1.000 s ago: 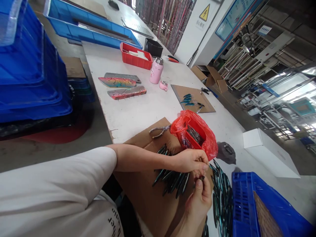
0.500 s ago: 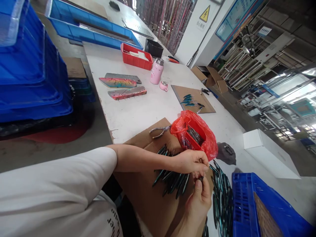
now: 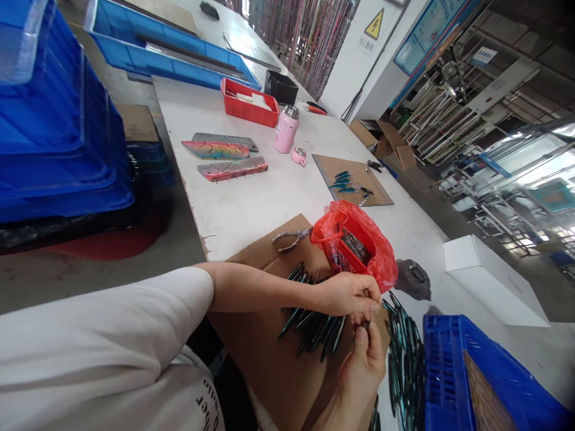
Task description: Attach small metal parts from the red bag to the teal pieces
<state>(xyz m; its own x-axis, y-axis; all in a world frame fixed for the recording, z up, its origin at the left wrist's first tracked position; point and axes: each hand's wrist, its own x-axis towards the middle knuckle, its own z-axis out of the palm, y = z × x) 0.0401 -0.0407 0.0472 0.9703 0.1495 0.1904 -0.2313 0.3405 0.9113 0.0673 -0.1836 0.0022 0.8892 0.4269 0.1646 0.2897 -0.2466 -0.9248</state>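
Note:
My left hand (image 3: 353, 294) reaches in from the left, its fingers bent into a pinch; what they hold is too small to make out. Just below, my right hand (image 3: 363, 366) has thumb and forefinger closed on what looks like a dark fishing lure (image 3: 366, 325), of which only a small end shows. The fingertips of both hands nearly meet. Under my left forearm, slim dark-green lures (image 3: 318, 332) lie spread on a cardboard sheet (image 3: 265, 353). More lures (image 3: 405, 365) are heaped to the right. Beyond my hands, a red plastic bag (image 3: 380, 230) surrounds a red box holding thin metal pieces (image 3: 356, 244).
Pliers (image 3: 291, 239) lie beside the bag. A blue crate (image 3: 442, 365), a dark cloth-like bundle (image 3: 413, 279) and a white box (image 3: 489, 278) stand to the right. Farther off are a pink bottle (image 3: 286, 130), a red tray (image 3: 250, 112) and a board (image 3: 381, 194) bearing blue lures.
Both hands keep almost the same pose, pinched together. The whole view has shifted very slightly; nothing else has visibly moved.

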